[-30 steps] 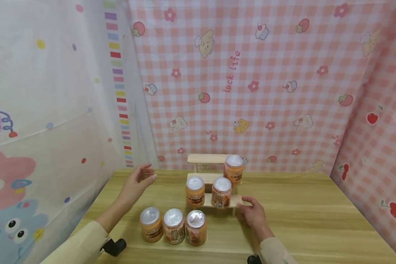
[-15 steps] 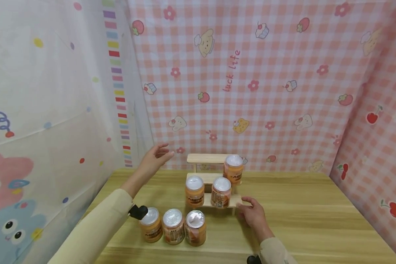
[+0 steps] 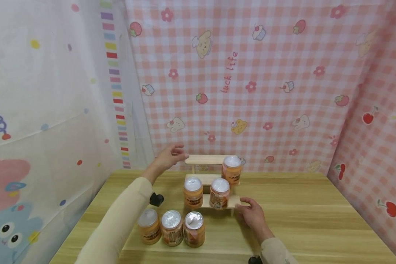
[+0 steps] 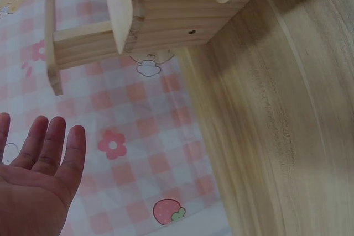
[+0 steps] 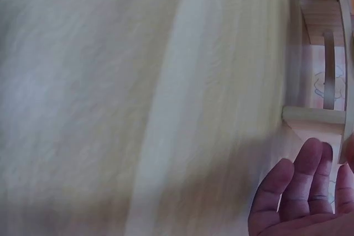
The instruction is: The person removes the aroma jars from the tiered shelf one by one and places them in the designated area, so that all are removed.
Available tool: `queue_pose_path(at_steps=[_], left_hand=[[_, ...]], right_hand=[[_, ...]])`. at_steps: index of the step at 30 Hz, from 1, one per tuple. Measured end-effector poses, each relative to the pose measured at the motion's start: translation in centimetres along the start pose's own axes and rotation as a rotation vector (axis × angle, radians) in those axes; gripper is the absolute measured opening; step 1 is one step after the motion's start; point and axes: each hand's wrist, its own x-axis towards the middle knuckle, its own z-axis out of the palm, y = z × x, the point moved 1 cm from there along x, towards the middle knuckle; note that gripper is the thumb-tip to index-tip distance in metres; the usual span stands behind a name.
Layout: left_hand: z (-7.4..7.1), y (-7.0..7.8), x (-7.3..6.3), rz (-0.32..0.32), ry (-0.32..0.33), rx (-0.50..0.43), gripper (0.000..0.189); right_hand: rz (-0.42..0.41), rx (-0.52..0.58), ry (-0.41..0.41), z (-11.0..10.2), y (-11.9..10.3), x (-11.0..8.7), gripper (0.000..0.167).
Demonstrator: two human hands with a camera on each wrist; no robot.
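Note:
A three-tier wooden stand point(image 3: 198, 159) stands on the table. Two orange cans with silver lids sit on its lowest tier: one at the left point(image 3: 193, 192), another point(image 3: 219, 194) beside it. A third can point(image 3: 231, 170) stands higher, at the right. My left hand point(image 3: 168, 157) reaches toward the left end of the top tier, its fingertips close to it. In the left wrist view this hand's fingers point(image 4: 72, 153) are extended and hold nothing. My right hand point(image 3: 252, 214) grips the right end of the lowest tier; in the right wrist view its fingers point(image 5: 307, 164) are at the board's underside.
Three more cans stand in a row on the wood-grain table point(image 3: 300, 205): a left one point(image 3: 149, 227), a middle one point(image 3: 172, 229) and a right one point(image 3: 194, 230). A pink checked cloth point(image 3: 267, 106) hangs behind; a white patterned cloth point(image 3: 52, 110) hangs left.
My left hand has moved right and forward, from above the table's left side to the stand's top tier. The right hand stays at the lowest tier. The cans keep their places.

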Motion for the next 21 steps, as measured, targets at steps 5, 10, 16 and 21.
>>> queue_pose_path(at_steps=[5, 10, 16, 21], left_hand=[[0.4, -0.7, 0.6, -0.039, -0.045, 0.033, 0.063], [0.7, -1.0, 1.0, -0.061, -0.062, 0.040, 0.061], [1.4, -1.3, 1.5, -0.086, -0.075, 0.067, 0.063], [1.7, -1.5, 1.9, -0.076, -0.087, 0.070, 0.062]], right_hand=[[-0.016, -0.023, 0.003, -1.3, 0.0, 0.3, 0.035], [-0.049, -0.077, 0.004, -3.6, -1.7, 1.3, 0.040], [-0.110, -0.124, -0.010, -5.0, -5.0, 2.3, 0.058], [-0.166, -0.116, -0.041, -4.9, -7.3, 3.0, 0.072]])
